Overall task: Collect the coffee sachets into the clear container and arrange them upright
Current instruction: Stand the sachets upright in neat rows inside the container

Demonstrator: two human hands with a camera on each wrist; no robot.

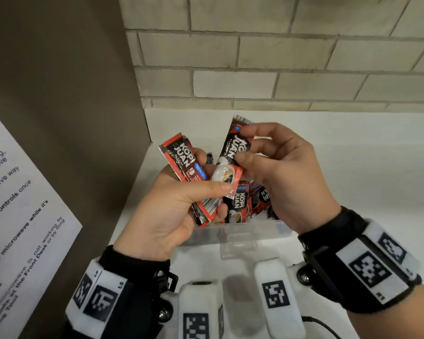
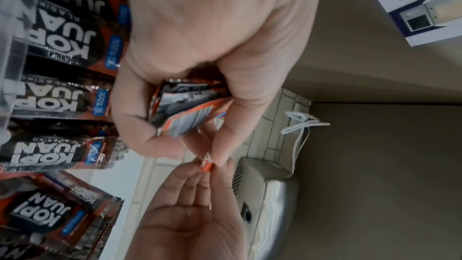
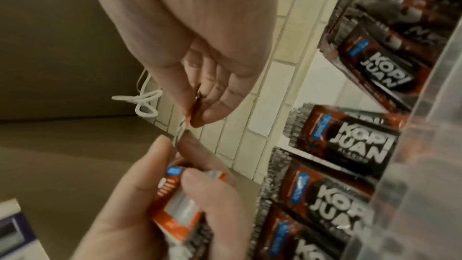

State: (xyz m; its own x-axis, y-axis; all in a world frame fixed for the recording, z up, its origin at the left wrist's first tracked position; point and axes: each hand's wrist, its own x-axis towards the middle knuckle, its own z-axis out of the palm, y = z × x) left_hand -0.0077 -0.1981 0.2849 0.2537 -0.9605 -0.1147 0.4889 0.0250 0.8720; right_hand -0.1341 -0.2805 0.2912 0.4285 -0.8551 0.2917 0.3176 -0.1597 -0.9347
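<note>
Wrist bands [image 1: 367, 265] sit nearest; beyond them I hold both hands over the container [image 1: 242, 232] on the counter [image 1: 353, 155]. Left hand [image 1: 167, 211] grips a small stack of sachets [image 1: 181, 162], fingers curled round it. Right hand [image 1: 287, 172] pinches one sachet [image 1: 233, 152] between thumb and fingers. Several sachets already stand in the container [image 1: 236, 206], some leaning. Judged partly done: the held ones remain, then straightening.

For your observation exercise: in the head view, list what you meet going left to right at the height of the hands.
Printed notice → brown side panel → left hand gripping a sachet bundle → single sachet pinched by the right hand → white counter.
</note>
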